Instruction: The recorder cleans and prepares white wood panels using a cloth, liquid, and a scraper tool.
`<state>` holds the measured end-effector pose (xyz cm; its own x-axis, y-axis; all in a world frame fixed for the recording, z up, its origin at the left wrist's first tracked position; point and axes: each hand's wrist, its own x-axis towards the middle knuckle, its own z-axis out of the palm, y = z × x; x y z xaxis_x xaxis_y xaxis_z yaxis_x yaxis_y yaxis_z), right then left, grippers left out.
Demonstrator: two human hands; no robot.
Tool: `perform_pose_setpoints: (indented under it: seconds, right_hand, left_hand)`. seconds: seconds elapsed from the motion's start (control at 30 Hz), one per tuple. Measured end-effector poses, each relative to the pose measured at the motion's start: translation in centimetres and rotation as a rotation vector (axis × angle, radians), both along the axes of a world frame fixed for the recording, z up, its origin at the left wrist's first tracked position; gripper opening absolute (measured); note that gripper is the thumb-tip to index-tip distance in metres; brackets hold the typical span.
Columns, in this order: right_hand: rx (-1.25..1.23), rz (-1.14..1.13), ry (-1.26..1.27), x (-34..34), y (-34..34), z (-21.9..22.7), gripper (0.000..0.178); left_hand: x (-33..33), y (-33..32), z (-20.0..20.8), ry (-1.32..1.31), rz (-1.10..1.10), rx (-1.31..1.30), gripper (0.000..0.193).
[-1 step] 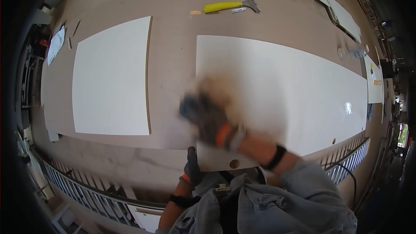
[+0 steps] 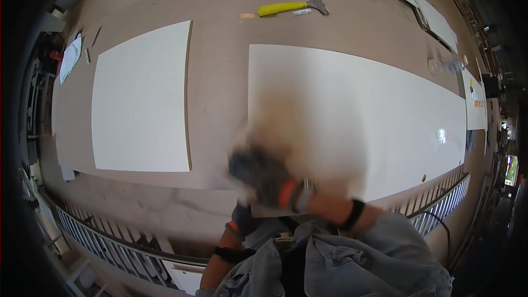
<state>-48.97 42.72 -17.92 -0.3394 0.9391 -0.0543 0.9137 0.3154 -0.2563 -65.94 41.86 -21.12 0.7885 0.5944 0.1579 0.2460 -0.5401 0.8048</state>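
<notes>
A long white panel [image 2: 407, 126] lies on the brown work surface, its narrow left edge near the middle of the view. My right hand [image 2: 257, 171], in a dark glove with an orange cuff, is over that left edge close to the near corner. Motion smears its fingers, and a tan blur spreads above it, so I cannot make out what it holds. Against the same corner, my left hand [image 2: 245, 220], gloved alike, grips the panel's edge. Its fingertips are partly hidden behind the right hand.
A second white panel [image 2: 142, 102] lies to the left. Beyond the panels is a yellow-handled scraper [image 2: 286, 9]. A clear bottle [image 2: 452, 65] and a stack of thin boards [image 2: 434, 22] are at the far right. Metal roller conveyor [image 2: 110, 236] runs along the near side.
My right hand has come nearer to me along the panel's left edge, now covering the round hole near the corner and part of my left hand. The left hand stays about where it was.
</notes>
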Motion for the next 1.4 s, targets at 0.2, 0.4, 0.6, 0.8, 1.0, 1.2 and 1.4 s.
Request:
perform_pose_setpoints:
  seconds: [0.2, 0.4, 0.6, 0.8, 1.0, 1.2, 1.4]
  right_hand:
    - [-0.217, -0.045, 0.368, 3.0, -4.5, 0.7, 0.080]
    - [0.297, -0.631, -0.256, 17.9, 10.9, -1.1, 0.057]
    - [0.101, -0.191, 0.139, 1.7, 2.7, -1.2, 0.066]
    - [-0.238, -0.615, 0.115, 8.7, -16.1, -1.5, 0.075]
    - [-0.242, -1.579, -0.439, 28.7, -31.3, -0.1, 0.060]
    - [0.332, -1.067, 0.094, 14.5, -21.0, -2.7, 0.054]
    - [0.125, -0.509, 0.276, 3.5, -20.3, -1.6, 0.066]
  left_hand:
    - [0.5, 0.9, 1.7, -0.034, -0.129, -0.450, 0.043]
    - [1.7, 1.9, 2.4, 0.001, -0.241, -0.421, 0.024]
    - [1.2, 0.7, 2.1, -0.005, 0.007, -0.142, 0.034]
    - [0.4, 0.3, 1.7, 0.430, -0.241, 0.245, 0.053]
    - [-1.4, -1.0, -2.0, 0.266, 0.109, 0.143, 0.058]
    - [-1.9, 0.2, -5.1, 0.007, 0.725, -0.644, 0.059]
    - [0.9, 0.9, -3.2, 0.002, 0.763, -0.637, 0.066]
